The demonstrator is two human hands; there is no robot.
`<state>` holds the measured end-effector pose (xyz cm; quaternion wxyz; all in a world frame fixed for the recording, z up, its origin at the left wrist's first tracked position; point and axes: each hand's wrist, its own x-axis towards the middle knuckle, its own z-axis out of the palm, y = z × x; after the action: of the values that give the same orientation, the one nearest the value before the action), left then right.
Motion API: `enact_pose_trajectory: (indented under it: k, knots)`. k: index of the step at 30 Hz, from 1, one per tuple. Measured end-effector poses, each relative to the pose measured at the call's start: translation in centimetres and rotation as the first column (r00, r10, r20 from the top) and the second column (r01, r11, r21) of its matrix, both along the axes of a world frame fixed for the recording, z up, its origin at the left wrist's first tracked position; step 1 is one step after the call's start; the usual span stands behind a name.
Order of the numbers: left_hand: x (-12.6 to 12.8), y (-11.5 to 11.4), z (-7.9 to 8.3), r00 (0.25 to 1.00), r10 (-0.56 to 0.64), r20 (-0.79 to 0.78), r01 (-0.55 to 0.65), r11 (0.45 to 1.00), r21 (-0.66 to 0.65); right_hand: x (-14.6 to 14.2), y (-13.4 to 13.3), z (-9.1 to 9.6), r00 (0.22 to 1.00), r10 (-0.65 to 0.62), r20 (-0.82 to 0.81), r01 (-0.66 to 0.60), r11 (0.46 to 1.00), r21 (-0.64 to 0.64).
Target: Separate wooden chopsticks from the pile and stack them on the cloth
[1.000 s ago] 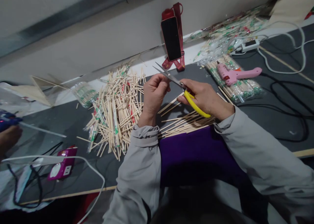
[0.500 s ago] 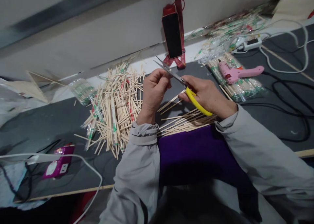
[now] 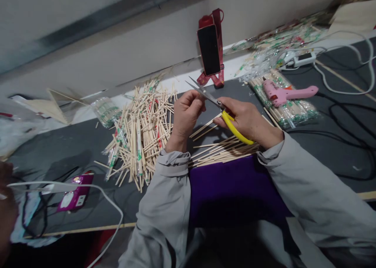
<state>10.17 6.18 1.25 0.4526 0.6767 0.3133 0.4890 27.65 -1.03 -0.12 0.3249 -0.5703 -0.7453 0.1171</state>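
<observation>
My right hand (image 3: 248, 119) grips yellow-handled scissors (image 3: 232, 125), whose metal blades point up and left, slightly parted. My left hand (image 3: 186, 113) is closed in a pinch right at the blades; what it pinches is hidden by the fingers. A few bare wooden sticks (image 3: 205, 127) lie under and between both hands. A row of cut sticks (image 3: 223, 152) lies along the edge of a purple cloth (image 3: 235, 187) in front of me. A big heap of wooden chopsticks (image 3: 141, 131), some in wrappers, lies just left of my left hand.
A phone on a red stand (image 3: 209, 48) leans at the wall. A pink glue gun (image 3: 286, 93) rests on bundled chopstick packs at the right, among white and black cables (image 3: 343, 80). A magenta power strip (image 3: 75, 195) lies at the left. Another person's hand (image 3: 6, 205) shows at the left edge.
Both hands stay together at the scissors, barely moved. At the left edge, the other person's hand holding a blue tool has gone from its earlier spot; a hand now shows lower down.
</observation>
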Motion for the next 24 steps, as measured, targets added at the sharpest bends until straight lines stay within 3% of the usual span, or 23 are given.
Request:
enact_pose_trajectory:
  k: [8, 17, 24]
  knots:
    - [0.3, -0.3, 0.5, 1.000, -0.015, -0.003, 0.015, 0.998, -0.063, 0.8, -0.3, 0.9, 0.999, 0.035, 0.029, -0.036, 0.999, 0.025]
    - [-0.9, 0.4, 0.2, 0.999, -0.021, -0.029, 0.020, 0.999, -0.036, 0.6, -0.3, 0.8, 0.998, 0.025, 0.050, -0.026, 0.999, 0.025]
    - [-0.6, 0.0, 0.4, 0.999, -0.025, -0.036, 0.025, 1.000, 0.006, 0.6, -0.3, 1.0, 0.998, 0.040, 0.040, -0.043, 0.994, 0.099]
